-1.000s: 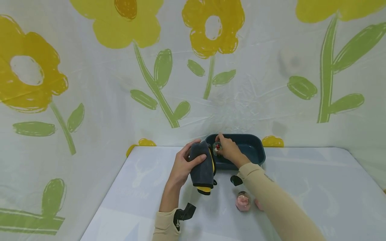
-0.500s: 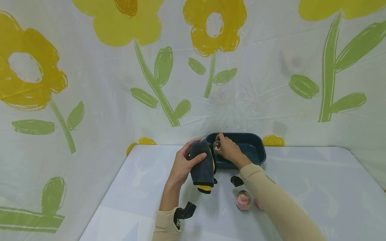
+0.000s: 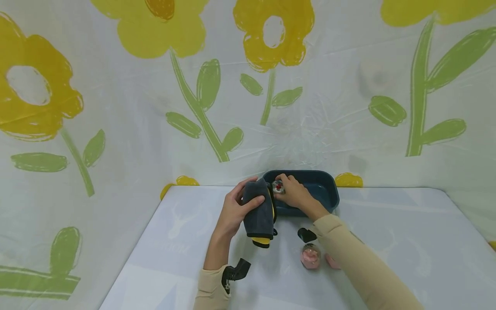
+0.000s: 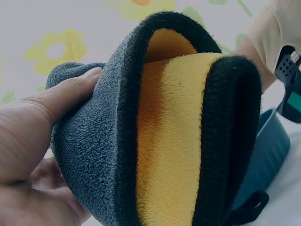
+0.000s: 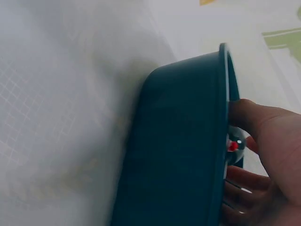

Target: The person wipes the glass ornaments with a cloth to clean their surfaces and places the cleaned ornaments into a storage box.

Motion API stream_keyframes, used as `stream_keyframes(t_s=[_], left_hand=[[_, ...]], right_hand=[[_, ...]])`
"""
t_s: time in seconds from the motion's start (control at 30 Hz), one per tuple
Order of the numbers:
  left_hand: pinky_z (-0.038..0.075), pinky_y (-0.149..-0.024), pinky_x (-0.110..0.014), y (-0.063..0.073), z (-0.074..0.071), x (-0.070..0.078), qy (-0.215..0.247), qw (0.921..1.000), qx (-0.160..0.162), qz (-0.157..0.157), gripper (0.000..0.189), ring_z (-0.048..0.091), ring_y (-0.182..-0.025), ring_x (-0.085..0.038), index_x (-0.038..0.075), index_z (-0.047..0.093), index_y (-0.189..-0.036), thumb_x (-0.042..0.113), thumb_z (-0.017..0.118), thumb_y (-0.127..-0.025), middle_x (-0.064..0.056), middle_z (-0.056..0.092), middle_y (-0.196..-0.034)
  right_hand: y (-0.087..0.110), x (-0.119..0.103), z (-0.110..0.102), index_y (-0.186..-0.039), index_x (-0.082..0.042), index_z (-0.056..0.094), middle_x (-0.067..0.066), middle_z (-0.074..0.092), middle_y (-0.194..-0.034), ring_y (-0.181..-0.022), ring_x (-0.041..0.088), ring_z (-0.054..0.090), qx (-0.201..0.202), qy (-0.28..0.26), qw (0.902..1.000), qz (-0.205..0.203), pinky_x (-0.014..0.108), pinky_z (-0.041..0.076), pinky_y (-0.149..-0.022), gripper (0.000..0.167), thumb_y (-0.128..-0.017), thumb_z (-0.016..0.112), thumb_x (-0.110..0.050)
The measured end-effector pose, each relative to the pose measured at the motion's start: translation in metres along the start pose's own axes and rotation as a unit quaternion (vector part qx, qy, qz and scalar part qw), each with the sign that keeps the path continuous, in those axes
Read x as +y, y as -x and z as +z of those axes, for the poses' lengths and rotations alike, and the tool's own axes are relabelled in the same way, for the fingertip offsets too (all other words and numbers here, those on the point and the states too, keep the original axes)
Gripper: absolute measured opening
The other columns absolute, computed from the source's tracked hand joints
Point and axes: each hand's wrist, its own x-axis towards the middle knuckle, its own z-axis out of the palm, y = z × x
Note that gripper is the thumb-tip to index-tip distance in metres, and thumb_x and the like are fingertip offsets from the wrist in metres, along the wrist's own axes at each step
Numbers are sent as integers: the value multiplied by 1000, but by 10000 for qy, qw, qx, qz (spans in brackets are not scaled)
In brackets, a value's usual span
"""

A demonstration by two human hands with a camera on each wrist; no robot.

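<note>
My left hand point(image 3: 232, 213) grips a folded cloth towel point(image 3: 258, 217), grey outside and yellow inside with black edging. The left wrist view shows its plush folds point(image 4: 169, 136) close up, the thumb lying across the grey side. To its right, my right hand point(image 3: 299, 194) holds a small clear snow globe point(image 3: 277, 186) with a red figure inside, at the left end of a dark blue basin point(image 3: 288, 211). In the right wrist view the globe point(image 5: 235, 145) sits between thumb and fingers at the rim; the basin's wall point(image 5: 178, 136) hides some fingertips.
A snow globe with a pink base point(image 3: 311, 257) stands on the white table point(image 3: 170, 241) in front of the basin. Beside it another pink thing point(image 3: 332, 261) is partly covered by my right sleeve. A flowered cloth point(image 3: 333, 142) hangs behind the table.
My right wrist has shifted slightly to the right, and the globe has turned a little in the fingers. The left hand keeps its hold on the towel, nearly still.
</note>
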Motion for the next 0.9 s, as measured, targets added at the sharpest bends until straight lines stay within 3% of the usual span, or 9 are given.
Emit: stream_keyframes(t_s=[0.33, 0.57, 0.77, 0.9], left_hand=[[58, -86, -38, -1, 1, -1, -68, 10000, -51, 43, 59, 67, -106, -22, 16, 49, -143, 16, 73, -89, -12, 62, -125], [58, -86, -38, -1, 2, 0, -87, 10000, 7, 13, 52, 67, -105, -22, 29, 56, -136, 16, 73, -88, -12, 63, -124], [58, -86, -37, 0, 3, 0, -64, 10000, 12, -54, 58, 67, -105, -22, 20, 51, -141, 16, 73, -88, -12, 62, -124], [58, -86, -37, 0, 3, -1, -70, 10000, 0, -65, 59, 66, -105, -22, 17, 50, -143, 16, 73, -88, -12, 62, -125]], right_hand=[[24, 3, -11, -135, -14, 50, 21, 55, -129, -109, 36, 61, 389, -131, 9981, -467, 56, 52, -87, 56, -89, 71, -38], [44, 6, -19, -134, -14, 52, 20, 55, -130, -97, 28, 64, 475, -166, 9974, -506, 43, 55, -74, 55, -89, 72, -37], [62, 6, -23, -130, -15, 55, 15, 59, -120, -91, 25, 64, 635, -60, 9954, -710, 37, 52, -66, 51, -87, 74, -35], [75, 6, -25, -127, -16, 57, 12, 60, -117, -94, 26, 67, 801, -119, 9931, -849, 38, 55, -70, 49, -87, 75, -35]])
